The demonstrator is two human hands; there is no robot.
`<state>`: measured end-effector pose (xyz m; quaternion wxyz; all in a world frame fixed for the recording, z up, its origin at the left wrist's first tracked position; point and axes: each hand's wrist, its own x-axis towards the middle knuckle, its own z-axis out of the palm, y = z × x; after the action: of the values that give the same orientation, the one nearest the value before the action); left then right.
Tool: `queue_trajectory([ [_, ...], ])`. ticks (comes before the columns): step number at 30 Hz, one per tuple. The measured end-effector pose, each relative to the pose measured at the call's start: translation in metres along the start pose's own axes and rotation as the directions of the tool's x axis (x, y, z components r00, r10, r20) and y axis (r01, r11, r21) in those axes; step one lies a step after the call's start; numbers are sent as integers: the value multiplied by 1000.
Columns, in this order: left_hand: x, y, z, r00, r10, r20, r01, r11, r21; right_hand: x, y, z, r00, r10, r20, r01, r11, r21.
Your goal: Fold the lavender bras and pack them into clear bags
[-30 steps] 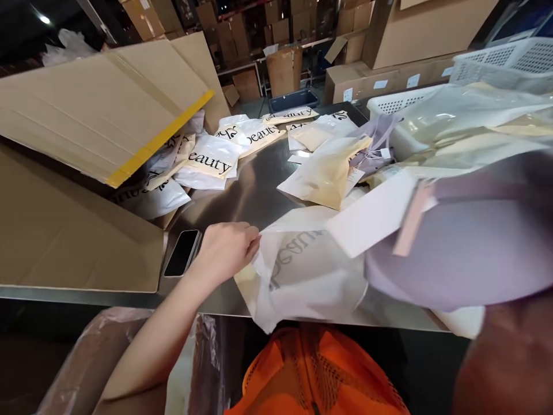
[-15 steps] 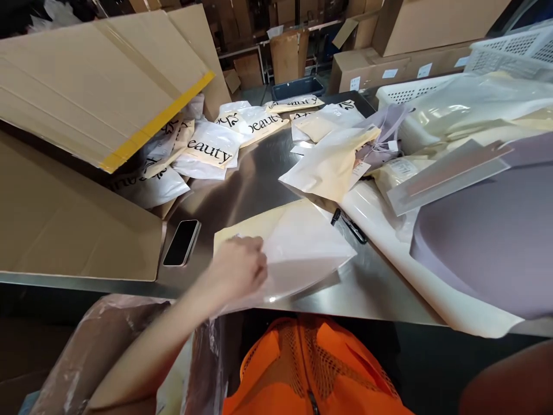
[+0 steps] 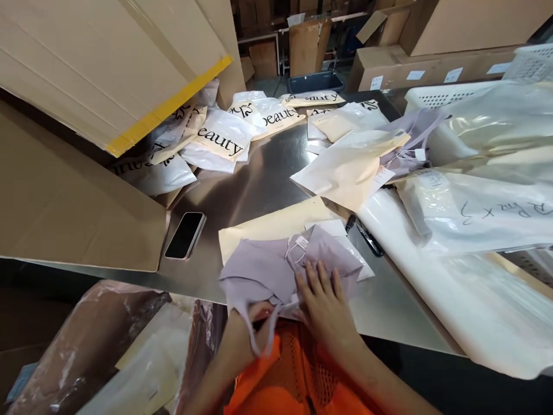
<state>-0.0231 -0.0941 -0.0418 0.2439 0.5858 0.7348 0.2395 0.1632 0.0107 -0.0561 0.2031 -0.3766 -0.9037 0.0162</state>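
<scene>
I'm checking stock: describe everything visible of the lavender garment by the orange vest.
The lavender garment, possibly a bra, looks like smooth fabric, with a narrow strap looping over the left hand and a corded white tag. It lies creased over a cream bag at the table's near edge. The right hand rests on it, fingers spread; the partly hidden left hand is at its near edge.

A strappy lavender garment (image 3: 254, 260) lies rumpled on a cream-and-white bag (image 3: 272, 223).
</scene>
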Motion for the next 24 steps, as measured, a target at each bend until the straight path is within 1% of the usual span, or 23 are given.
queue_trajectory([
  [2, -13, -17, -15, 989, -121, -83, 116, 991, -61, -6, -5, 5, 997, -40, 59, 41, 999, -7],
  [3, -18, -25, -23, 972, -195, -132, 187, 980, -71, -8, -5, 3, 996, -53, 71, 52, 998, 20],
  [5, -26, -35, -40, 907, -322, -273, 325, 945, -33, -10, 1, -7, 998, -47, 45, 42, 995, 95],
  [6, -27, -36, -47, 866, -338, -369, 369, 929, 14, -9, 5, -13, 999, -34, 8, 33, 991, 129],
  [7, -26, -35, -52, 832, -295, -470, 371, 926, 76, -6, 9, -20, 999, -20, -33, 25, 987, 159],
  [8, -22, -31, -56, 810, -196, -552, 329, 932, 152, -1, 13, -25, 997, -15, -70, 28, 983, 183],
  [9, -16, -24, -57, 807, -60, -587, 242, 941, 236, 4, 16, -28, 995, -33, -95, 52, 977, 206],
  [10, -8, -15, -54, 824, 82, -561, 120, 942, 314, 10, 18, -31, 992, -74, -105, 97, 968, 232],
  [11, 2, -5, -49, 850, 212, -482, -24, 930, 368, 16, 19, -32, 987, -124, -102, 146, 955, 260],
  [12, 12, 5, -42, 874, 314, -370, -158, 905, 395, 21, 19, -33, 982, -168, -91, 188, 939, 289],
  [13, 23, 15, -32, 892, 378, -249, -257, 876, 408, 25, 19, -33, 977, -196, -87, 214, 925, 314],
  [14, 33, 23, -22, 900, 415, -137, -326, 846, 423, 27, 20, -34, 975, -201, -99, 222, 916, 333],
  [15, 42, 28, -11, 897, 440, -43, -377, 812, 446, 27, 21, -35, 975, -176, -136, 213, 914, 345],
  [16, 49, 32, -1, 889, 457, 24, -411, 776, 478, 25, 23, -36, 973, -123, -194, 187, 917, 353],
  [17, 54, 33, 8, 880, 471, 66, -435, 743, 508, 22, 27, -38, 964, -50, -263, 145, 923, 357],
  [19, 59, 31, 19, 868, 490, 82, -456, 718, 527, 10, 37, -43, 915, 120, -385, 27, 934, 356],
  [21, 57, 26, 20, 877, 478, 48, -442, 765, 469, -2, 48, -47, 861, 261, -437, -100, 929, 357],
  [22, 56, 24, 18, 891, 453, 27, -422, 806, 416, -7, 52, -48, 847, 301, -438, -137, 920, 367],
  [23, 54, 22, 15, 907, 422, 5, -396, 848, 353, -10, 54, -49, 844, 322, -428, -154, 911, 382],
  [24, 52, 21, 12, 921, 389, -13, -369, 884, 287, -11, 55, -49, 852, 324, -412, -151, 904, 399],
])
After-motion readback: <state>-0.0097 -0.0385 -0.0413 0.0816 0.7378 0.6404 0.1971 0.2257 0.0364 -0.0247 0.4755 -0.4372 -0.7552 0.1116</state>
